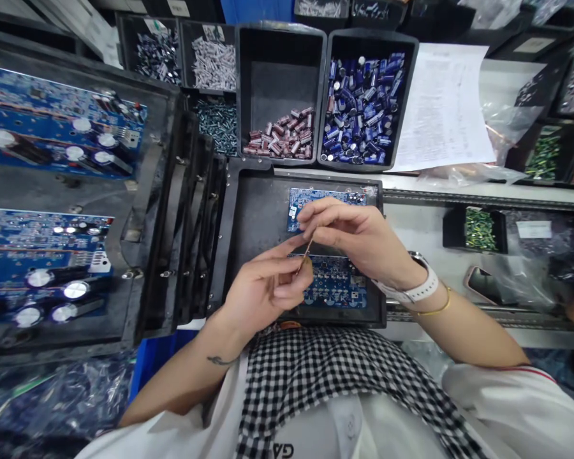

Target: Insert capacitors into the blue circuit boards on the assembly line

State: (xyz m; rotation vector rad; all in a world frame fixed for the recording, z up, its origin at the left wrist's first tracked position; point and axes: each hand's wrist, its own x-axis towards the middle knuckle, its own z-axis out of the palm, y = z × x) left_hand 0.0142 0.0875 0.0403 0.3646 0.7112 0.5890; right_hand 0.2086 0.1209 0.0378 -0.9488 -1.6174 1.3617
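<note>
My left hand (pixel 270 284) and my right hand (pixel 356 234) meet over a black tray (pixel 256 191). Pinched between the fingertips of both is a thin copper-coloured strip (pixel 307 250), held at a slant; its exact kind is too small to make out. Beneath the hands, two blue circuit boards lie in the tray. The far board (pixel 354 196) is partly covered by my right hand, and the near board (pixel 335 296) by my left fingers. Small parts sit on both boards.
Beyond the tray stand a bin of brown capacitors (pixel 287 135) and a bin of blue capacitors (pixel 363 108), beside a printed sheet (pixel 440 108). Stacked trays with populated boards (pixel 43 277) rise at left. On the right are a phone (pixel 483 284) and a small green-parts bin (pixel 479 229).
</note>
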